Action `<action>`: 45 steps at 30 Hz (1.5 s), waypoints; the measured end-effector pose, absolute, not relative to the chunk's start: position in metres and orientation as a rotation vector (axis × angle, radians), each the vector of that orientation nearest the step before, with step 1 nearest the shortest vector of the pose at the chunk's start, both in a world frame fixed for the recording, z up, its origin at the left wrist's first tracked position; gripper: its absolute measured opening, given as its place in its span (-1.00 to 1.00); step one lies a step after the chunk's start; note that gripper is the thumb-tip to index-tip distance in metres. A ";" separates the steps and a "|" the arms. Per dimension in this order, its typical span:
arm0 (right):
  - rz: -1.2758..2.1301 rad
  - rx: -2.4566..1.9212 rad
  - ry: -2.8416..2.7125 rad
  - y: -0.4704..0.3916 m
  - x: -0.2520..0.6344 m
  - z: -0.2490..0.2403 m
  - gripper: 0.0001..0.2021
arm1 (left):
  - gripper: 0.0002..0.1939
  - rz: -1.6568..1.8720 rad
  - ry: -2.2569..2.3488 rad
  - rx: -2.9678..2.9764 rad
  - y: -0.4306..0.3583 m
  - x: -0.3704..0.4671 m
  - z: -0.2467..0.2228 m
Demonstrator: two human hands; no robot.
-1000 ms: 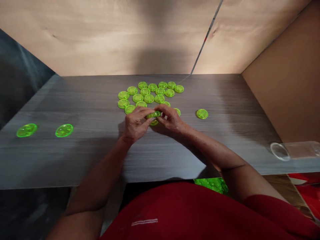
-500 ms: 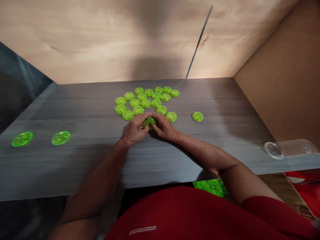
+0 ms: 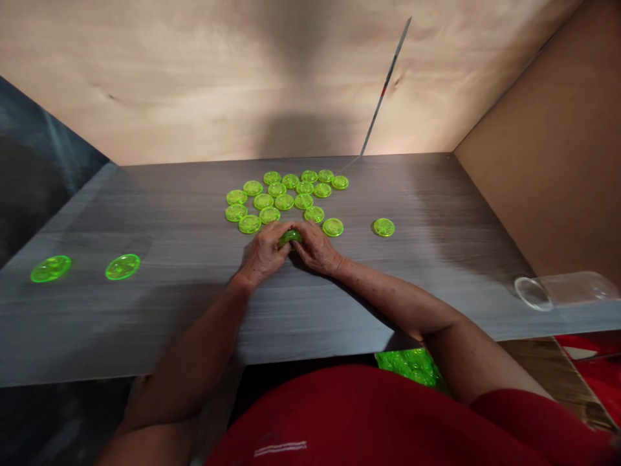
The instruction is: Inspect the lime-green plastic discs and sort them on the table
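Close together near the middle of the grey table, my left hand and my right hand both grip one or more translucent green discs. Fingers cover much of what they hold, so I cannot tell how many discs are there. Just beyond the hands lies a loose cluster of several flat, round green discs. One disc rests right beside my right hand, and another lies apart farther to the right.
Two larger-looking green discs lie on the table at the left. A clear plastic container is on its side at the right. Wooden panels enclose the back and right. Green pieces show below the front edge.
Both hands stay together in the same place, with fingers closed slightly more over the green piece. The whole view has shifted a little; the discs on the table keep their arrangement.
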State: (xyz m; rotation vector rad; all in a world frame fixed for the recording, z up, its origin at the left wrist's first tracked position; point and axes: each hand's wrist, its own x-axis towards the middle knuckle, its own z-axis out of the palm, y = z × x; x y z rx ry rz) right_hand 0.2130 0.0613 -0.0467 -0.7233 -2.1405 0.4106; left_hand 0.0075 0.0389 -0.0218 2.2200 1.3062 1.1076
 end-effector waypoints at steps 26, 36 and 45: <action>0.452 -0.773 -2.078 0.066 0.218 -0.054 -0.82 | -0.33 1.273 1.584 2.201 0.053 -0.031 -0.012; 0.413 -0.779 -2.068 0.065 0.219 -0.055 -0.72 | -0.69 1.041 2.119 2.042 0.072 -0.039 -0.030; 0.364 -0.726 -2.078 0.067 0.220 -0.057 -0.60 | -0.64 0.791 2.081 1.877 0.051 -0.052 -0.005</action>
